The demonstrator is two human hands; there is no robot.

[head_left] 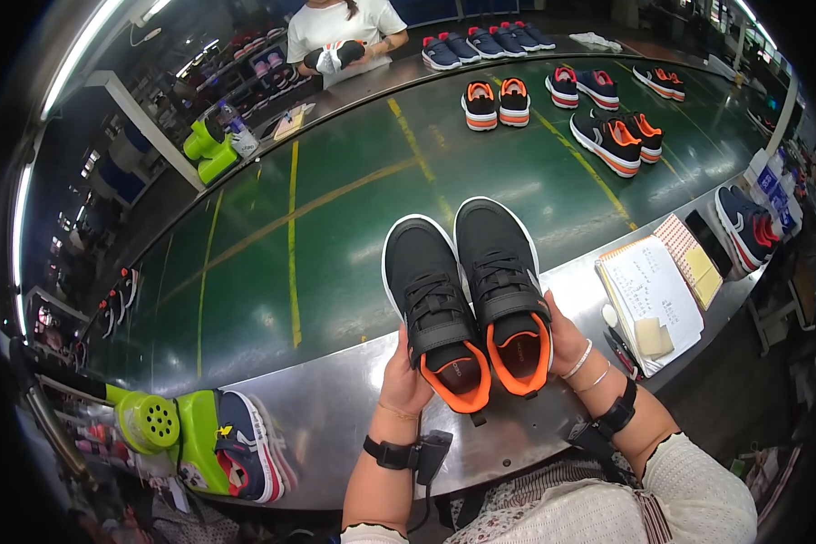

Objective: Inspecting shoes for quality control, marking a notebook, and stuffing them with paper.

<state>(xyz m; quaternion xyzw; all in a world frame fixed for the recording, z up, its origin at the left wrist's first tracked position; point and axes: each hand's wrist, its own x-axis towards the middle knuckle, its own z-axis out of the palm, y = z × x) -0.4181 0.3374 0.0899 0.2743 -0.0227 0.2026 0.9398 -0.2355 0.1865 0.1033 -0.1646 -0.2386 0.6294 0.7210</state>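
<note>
- Gripping a black sneaker with orange lining and white sole (431,281) by its outer side in the left hand (405,376), at the centre of the frame.
- Gripping a matching black sneaker (499,263) by its outer side in the right hand (568,340), just right of the first, with toes toward the top.
- Wearing a black wrist strap (389,454) on each forearm, lower centre.
- Having an open white-paged notebook (648,286) near the right hand, right of the frame.
- Facing a green surface with yellow lines (254,290), stretching toward the upper right.
</note>
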